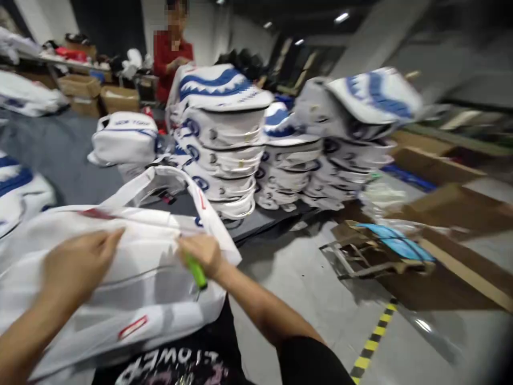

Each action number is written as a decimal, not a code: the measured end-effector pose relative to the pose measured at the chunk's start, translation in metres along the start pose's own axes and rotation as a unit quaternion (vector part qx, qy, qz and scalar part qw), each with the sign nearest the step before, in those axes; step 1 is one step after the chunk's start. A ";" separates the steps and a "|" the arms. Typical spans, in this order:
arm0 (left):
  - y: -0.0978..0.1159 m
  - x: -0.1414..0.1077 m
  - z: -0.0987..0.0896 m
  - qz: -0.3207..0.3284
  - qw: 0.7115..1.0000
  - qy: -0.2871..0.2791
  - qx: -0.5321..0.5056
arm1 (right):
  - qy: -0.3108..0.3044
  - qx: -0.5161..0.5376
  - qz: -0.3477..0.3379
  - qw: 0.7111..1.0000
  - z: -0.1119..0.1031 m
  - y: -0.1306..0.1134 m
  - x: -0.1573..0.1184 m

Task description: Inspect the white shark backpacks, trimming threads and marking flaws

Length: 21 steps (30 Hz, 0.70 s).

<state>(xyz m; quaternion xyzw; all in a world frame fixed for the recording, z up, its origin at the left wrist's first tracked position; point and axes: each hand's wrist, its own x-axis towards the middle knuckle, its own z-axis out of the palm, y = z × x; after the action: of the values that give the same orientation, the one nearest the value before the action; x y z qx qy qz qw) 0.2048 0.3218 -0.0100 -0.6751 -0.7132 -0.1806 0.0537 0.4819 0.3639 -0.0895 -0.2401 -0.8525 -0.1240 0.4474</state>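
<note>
A large white bag (pixel 132 289) lies at the near left, its strap looping up over the far side and a red-outlined label on its near part. My right hand (pixel 202 254) is closed around a bright green tool (pixel 195 271) at the bag's right part; the tool's dark end points down toward me. On the bag's left part rests my left hand (pixel 80 264), fingers together and blurred; whatever it may pinch is too small to make out.
Stacks of white and blue bags (pixel 228 155) stand along the dark table (pixel 76 144). Behind them is a person in red (pixel 162 59). To the right are cardboard boxes (pixel 449 214), a small stool-like frame (pixel 348 262) and black-yellow floor tape (pixel 372 342).
</note>
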 end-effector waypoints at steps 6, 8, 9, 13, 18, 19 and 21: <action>0.011 0.002 0.014 0.052 0.997 -0.050 -0.022 | 0.013 0.143 0.085 0.986 0.044 -0.010 0.002; 0.001 0.009 0.010 0.100 0.994 0.040 -0.030 | 0.038 0.148 0.096 0.984 0.054 -0.019 0.011; -0.002 0.013 0.007 0.123 0.989 0.074 -0.029 | 0.047 0.147 0.097 0.983 0.060 -0.023 0.017; -0.008 0.035 0.005 0.150 0.987 0.043 -0.046 | 0.044 0.119 0.106 0.986 0.081 -0.032 0.040; -0.015 0.066 0.026 0.101 0.988 -0.113 -0.032 | 0.010 0.114 0.132 0.985 0.095 -0.033 0.047; -0.018 0.071 0.032 0.088 0.987 -0.131 -0.033 | 0.006 0.128 0.137 0.982 0.095 -0.036 0.044; -0.023 0.080 0.042 0.052 0.986 -0.155 -0.045 | -0.012 0.158 0.140 0.977 0.092 -0.045 0.035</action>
<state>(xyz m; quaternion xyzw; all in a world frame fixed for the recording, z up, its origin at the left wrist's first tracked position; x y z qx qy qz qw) 0.1828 0.4102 -0.0279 -0.7332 -0.6677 -0.1024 -0.0783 0.3767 0.3752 -0.1130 -0.2849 -0.8246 0.0791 0.4823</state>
